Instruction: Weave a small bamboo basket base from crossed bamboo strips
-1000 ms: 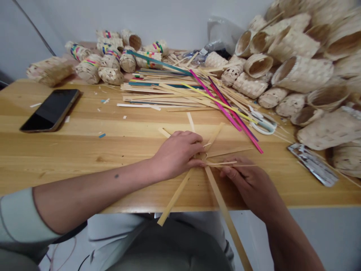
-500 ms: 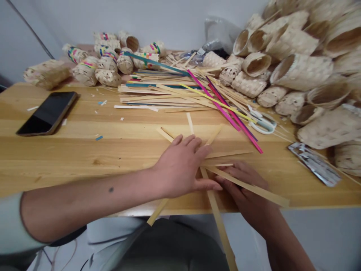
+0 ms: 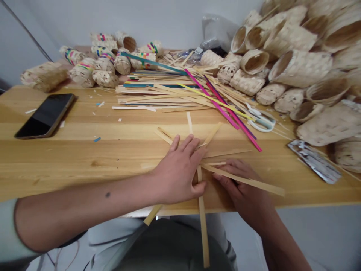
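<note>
Flat, pale bamboo strips cross one another and fan out like spokes at the table's front edge. Over their crossing point lies my left hand, palm down, fingers stretched forward and thumb out to the side, hiding the middle. My right hand is just to the right, fingers curled and closed around a bamboo strip that slants down to the right. Its fingertips are partly hidden under that strip. One spoke hangs over the front edge towards my lap, and a shorter one pokes out below my left wrist.
Behind the hands lies a pile of loose strips, with pink and yellow ones on top. White-handled scissors lie right of it. Woven bamboo baskets are heaped at right, smaller ones back left. A phone lies at left.
The strip hanging over the front edge has swung left and now points nearly straight down. My left thumb has drawn in. My right hand has shifted slightly left with its strip.
</note>
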`<state>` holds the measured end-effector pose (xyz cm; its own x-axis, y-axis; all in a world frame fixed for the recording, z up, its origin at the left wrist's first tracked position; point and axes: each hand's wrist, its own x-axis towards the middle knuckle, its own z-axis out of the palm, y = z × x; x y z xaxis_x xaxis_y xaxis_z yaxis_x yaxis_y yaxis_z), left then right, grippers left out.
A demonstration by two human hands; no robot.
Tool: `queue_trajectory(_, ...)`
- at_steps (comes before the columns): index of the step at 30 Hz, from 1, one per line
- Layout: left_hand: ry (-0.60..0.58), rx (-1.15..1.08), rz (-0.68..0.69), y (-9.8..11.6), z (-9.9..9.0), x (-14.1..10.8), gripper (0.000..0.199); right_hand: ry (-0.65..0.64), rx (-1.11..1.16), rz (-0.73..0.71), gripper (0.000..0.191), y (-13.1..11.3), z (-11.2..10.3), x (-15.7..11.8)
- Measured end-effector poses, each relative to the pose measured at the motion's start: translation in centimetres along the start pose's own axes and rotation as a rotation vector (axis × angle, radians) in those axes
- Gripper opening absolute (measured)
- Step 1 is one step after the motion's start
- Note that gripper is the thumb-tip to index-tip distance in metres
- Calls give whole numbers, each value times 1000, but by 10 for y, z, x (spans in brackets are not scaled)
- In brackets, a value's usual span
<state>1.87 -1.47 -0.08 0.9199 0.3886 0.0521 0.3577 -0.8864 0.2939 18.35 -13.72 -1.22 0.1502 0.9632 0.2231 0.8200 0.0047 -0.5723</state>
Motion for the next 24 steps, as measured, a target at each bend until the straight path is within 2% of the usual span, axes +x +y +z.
queue_trajectory(9,-56,43,52,-5,1,-2,71,27,98,116,31,-8,-1,3)
queue_trajectory(14,-95,97,70,-4,1,0,77,26,-4,110,23,-17,-6,-6)
queue_trajectory(19,-77,137,82,-4,4,-1,77,37,-123,92,27,-21,-13,-22)
queue_trajectory(24,-38,155,96,-6,8,-2,75,9,-19,212,29,-19,-25,-22)
